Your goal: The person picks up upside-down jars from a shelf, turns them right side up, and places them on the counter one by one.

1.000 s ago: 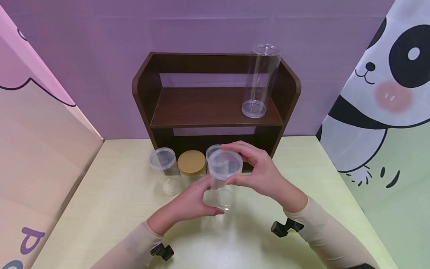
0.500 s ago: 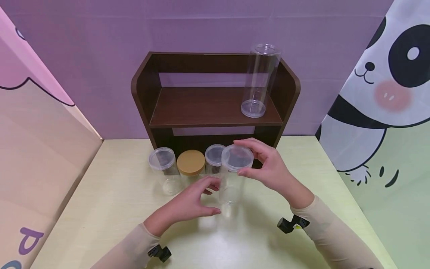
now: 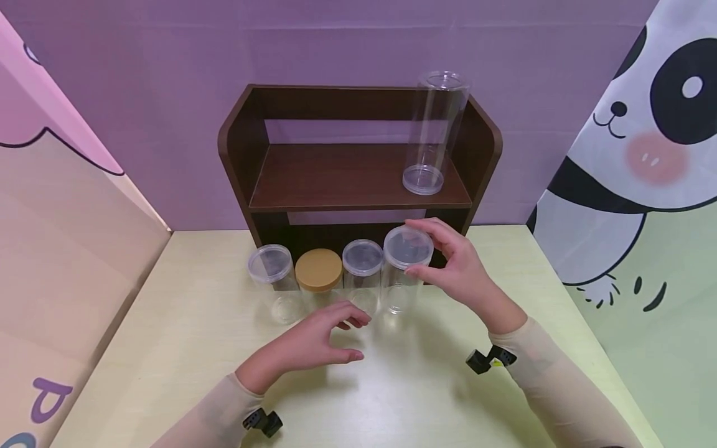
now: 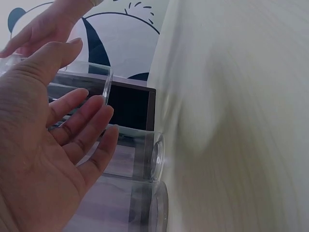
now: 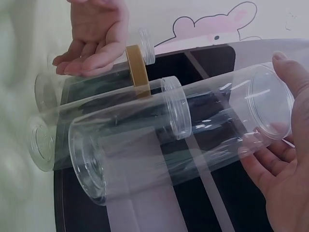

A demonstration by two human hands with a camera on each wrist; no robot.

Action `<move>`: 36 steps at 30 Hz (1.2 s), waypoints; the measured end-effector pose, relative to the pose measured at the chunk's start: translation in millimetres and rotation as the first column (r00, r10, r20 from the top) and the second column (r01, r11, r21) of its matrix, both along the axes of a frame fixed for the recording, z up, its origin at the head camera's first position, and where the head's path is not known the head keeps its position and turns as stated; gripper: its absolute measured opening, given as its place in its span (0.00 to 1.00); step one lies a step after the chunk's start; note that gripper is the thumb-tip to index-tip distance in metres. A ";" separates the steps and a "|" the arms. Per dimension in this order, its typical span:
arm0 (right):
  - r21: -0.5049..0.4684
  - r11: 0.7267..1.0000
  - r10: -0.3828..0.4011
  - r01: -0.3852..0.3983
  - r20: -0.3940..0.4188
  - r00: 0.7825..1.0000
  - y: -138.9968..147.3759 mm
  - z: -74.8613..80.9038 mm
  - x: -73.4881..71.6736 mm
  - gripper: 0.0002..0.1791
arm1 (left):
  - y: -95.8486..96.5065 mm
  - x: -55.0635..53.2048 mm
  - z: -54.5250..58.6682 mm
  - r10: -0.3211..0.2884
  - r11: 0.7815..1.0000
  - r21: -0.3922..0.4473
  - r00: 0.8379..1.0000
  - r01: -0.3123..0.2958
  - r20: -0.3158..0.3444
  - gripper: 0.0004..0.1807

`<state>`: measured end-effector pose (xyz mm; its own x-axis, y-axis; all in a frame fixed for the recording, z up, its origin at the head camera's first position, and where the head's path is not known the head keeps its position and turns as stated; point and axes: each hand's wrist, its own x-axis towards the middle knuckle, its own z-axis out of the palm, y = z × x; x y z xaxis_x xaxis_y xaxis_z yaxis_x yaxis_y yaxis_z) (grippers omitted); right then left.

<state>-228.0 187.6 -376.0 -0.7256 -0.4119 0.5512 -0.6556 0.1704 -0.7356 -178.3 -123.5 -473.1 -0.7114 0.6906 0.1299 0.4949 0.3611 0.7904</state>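
My right hand (image 3: 456, 264) holds a tall clear jar (image 3: 400, 289) by its see-through lid, thumb on the near side and fingers behind. In the right wrist view this jar (image 5: 140, 150) slants across, its base toward the left. Left of it in the head view stand a smaller clear-lidded jar (image 3: 363, 258), a jar with a tan lid (image 3: 318, 270) and another clear-lidded jar (image 3: 271, 264). My left hand (image 3: 313, 339) hovers in front of the row with nothing in it, fingers loosely bent and thumb apart; its palm (image 4: 43, 159) shows in the left wrist view.
A dark brown two-tier shelf (image 3: 358, 180) stands behind the jars against a purple backdrop. On its upper board, at the right, is a tall clear cylinder (image 3: 431, 137). The pale table (image 3: 185, 348) runs between printed side panels, a panda (image 3: 644, 149) on the right one.
My right hand has carried the tall jar right and back, from in front of the row to its right end. My left hand has come off the jar and drawn slightly left.
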 end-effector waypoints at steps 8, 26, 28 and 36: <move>-0.007 1.000 -0.013 0.013 0.005 1.000 -1.0 -6.3 -8.3 0.41 | -1.5 0.7 1.2 -0.005 1.000 -0.013 1.000 0.005 -0.004 0.28; 0.033 0.997 -0.078 0.076 0.071 0.994 0.8 -40.3 -17.9 0.39 | -1.1 1.6 0.9 -0.011 1.000 -0.016 1.000 0.011 -0.004 0.25; 0.032 0.997 -0.078 0.075 0.087 0.993 0.8 -45.8 -18.2 0.39 | -1.1 1.4 0.2 -0.013 1.000 -0.016 1.000 0.012 -0.002 0.25; 0.032 0.996 -0.089 0.086 0.120 0.989 0.5 -58.5 -21.4 0.39 | -0.8 1.1 1.4 -0.010 0.999 -0.033 1.000 0.010 -0.003 0.25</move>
<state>-249.4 188.1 -434.5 -0.8205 -0.3571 0.4465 -0.5433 0.2438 -0.8034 -177.2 -124.2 -471.7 -0.7039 0.7019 0.1089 0.5010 0.3820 0.7766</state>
